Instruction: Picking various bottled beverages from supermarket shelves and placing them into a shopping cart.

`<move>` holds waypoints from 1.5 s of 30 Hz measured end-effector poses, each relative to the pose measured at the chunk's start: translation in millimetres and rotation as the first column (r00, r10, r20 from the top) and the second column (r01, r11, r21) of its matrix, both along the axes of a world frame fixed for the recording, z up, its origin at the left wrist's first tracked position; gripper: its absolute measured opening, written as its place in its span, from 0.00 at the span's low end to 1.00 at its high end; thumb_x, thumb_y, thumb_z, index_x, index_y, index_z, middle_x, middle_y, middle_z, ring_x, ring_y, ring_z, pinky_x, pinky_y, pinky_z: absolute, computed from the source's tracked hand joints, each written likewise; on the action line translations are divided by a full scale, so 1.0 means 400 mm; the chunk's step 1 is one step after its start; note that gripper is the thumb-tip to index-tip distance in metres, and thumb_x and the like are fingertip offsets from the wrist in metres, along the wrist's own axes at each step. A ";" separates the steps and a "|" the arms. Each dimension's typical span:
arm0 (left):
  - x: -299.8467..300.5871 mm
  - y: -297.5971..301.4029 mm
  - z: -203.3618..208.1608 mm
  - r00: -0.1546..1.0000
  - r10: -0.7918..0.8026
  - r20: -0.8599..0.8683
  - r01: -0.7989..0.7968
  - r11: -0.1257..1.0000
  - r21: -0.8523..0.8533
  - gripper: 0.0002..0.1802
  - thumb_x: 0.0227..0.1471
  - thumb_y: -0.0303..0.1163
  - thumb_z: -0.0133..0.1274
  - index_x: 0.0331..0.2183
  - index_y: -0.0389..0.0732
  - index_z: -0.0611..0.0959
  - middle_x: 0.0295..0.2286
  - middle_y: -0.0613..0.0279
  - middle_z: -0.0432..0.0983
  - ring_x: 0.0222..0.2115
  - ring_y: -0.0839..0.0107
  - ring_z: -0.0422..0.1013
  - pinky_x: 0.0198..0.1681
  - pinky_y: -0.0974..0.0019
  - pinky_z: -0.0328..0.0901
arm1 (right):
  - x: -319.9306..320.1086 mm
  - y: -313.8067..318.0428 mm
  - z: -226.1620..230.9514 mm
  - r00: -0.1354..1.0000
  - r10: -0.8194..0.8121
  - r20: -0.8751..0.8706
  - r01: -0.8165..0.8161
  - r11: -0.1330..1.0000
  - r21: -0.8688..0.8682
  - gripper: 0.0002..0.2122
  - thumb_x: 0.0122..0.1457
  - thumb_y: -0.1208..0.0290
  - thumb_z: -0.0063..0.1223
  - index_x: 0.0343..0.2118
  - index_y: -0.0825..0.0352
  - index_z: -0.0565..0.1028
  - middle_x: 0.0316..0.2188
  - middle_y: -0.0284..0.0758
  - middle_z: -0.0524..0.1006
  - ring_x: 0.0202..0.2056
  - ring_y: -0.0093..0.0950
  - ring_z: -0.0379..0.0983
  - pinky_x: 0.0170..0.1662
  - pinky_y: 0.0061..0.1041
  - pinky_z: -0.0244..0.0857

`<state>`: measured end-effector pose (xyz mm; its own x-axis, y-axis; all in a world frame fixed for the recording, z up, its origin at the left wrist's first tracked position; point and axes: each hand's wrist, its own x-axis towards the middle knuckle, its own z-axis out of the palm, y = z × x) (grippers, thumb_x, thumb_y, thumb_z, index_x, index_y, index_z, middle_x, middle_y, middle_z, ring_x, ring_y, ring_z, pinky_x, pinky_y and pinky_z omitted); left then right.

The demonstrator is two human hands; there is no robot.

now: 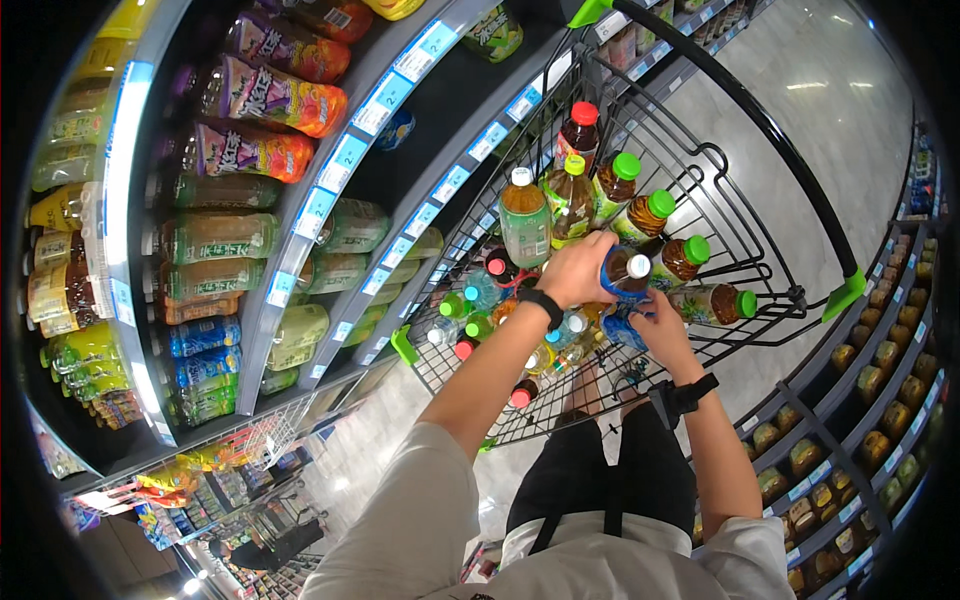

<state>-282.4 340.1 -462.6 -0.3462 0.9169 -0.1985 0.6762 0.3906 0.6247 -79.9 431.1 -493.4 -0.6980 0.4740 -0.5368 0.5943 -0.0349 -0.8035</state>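
Observation:
My left hand (578, 272) is wrapped round a dark drink bottle (628, 284) with a white cap and blue label, upright in the shopping cart (405, 345). Just beside it, my right hand (664, 330) is closed on a second blue-labelled bottle (622, 325), whose cap is out of sight. Beyond my hands stand a green-labelled bottle (525, 225) with a white cap, a yellow-capped bottle (572, 205) and a red-capped bottle (579, 135). Several green-capped tea bottles (640, 218) line the cart's right side. Smaller bottles (483, 290) with coloured caps lie lower, left of my wrist.
Shelves of drink bottles (220, 245) with price strips (345, 160) rise along the left, close to the cart. The cart's black handle (775, 120) arches at the upper right. Shelves of jars (870, 370) curve along the right, across pale floor (835, 110).

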 end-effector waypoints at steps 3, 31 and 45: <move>0.028 -0.077 0.042 0.993 0.116 0.025 -0.118 0.987 0.107 0.43 0.28 0.40 0.73 0.48 0.45 0.70 0.43 0.53 0.74 0.40 0.49 0.74 0.41 0.53 0.71 | -0.027 -0.012 0.055 0.996 0.044 0.079 -0.045 0.999 0.003 0.31 0.52 0.68 0.59 0.58 0.72 0.63 0.45 0.50 0.76 0.42 0.39 0.77 0.45 0.33 0.71; -0.588 -0.269 0.161 0.576 0.814 -0.078 -0.705 0.542 0.457 0.29 0.41 0.47 0.70 0.41 0.38 0.83 0.39 0.55 0.82 0.39 0.57 0.76 0.45 0.59 0.68 | -0.885 -0.134 0.239 0.724 0.443 -0.528 -0.069 0.808 0.585 0.21 0.55 0.73 0.53 0.53 0.71 0.68 0.44 0.49 0.74 0.43 0.49 0.73 0.44 0.42 0.69; -0.739 -0.298 0.076 0.557 0.757 -0.342 -0.600 0.651 0.465 0.46 0.41 0.64 0.64 0.51 0.36 0.77 0.50 0.48 0.75 0.52 0.51 0.70 0.55 0.56 0.62 | -0.039 0.012 0.185 0.670 0.584 0.459 -0.734 0.614 0.290 0.17 0.56 0.62 0.54 0.48 0.63 0.75 0.40 0.46 0.78 0.40 0.45 0.76 0.43 0.40 0.71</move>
<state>-578.2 221.0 -432.2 -0.8567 0.3457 0.3828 0.5014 0.7323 0.4608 -95.5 435.8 -419.4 -0.7552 0.1687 -0.6335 0.5140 0.7521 -0.4125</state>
